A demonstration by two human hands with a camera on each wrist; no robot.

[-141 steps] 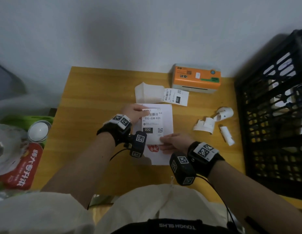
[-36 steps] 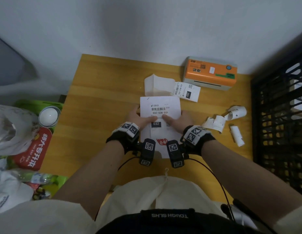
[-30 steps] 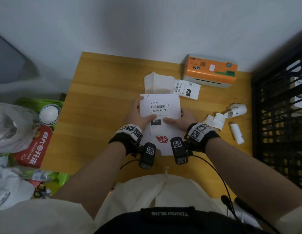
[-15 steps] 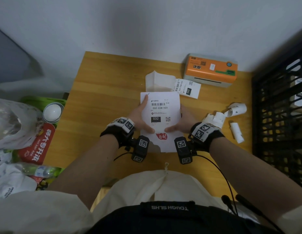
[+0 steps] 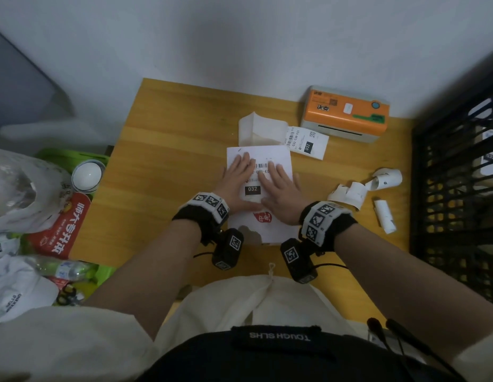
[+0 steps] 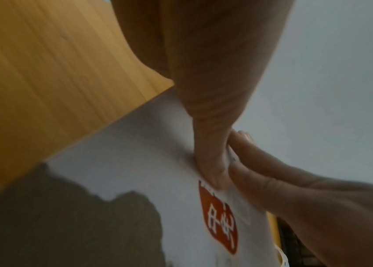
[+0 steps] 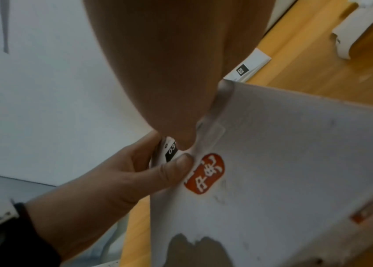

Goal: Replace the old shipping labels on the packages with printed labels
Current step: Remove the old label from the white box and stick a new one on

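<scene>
A white package [image 5: 278, 232] with a red logo [image 5: 263, 217] lies flat in the middle of the wooden table [image 5: 168, 150]. A printed label with a barcode and a black "032" box [image 5: 252, 189] is stuck on its top. My left hand [image 5: 239, 176] and right hand [image 5: 280, 186] lie side by side on the label with straight fingers, pressing it down. In the left wrist view my two thumbs [image 6: 212, 162] meet just above the logo [image 6: 219, 220]. The right wrist view shows the label's lower edge [image 7: 171, 150] between the thumbs.
An orange label printer [image 5: 347, 111] stands at the back right, with a second printed label [image 5: 307, 143] and a blank backing sheet [image 5: 256, 130] in front of it. Curled backing scraps [image 5: 350, 193] lie to the right. A black crate [image 5: 454, 188] borders the right; bags [image 5: 60, 224] crowd the left.
Half a second ago my hands gripped the package's side edges with thumbs on the label. Now both hands are spread flat on top of the label, fingers reaching toward the far edge.
</scene>
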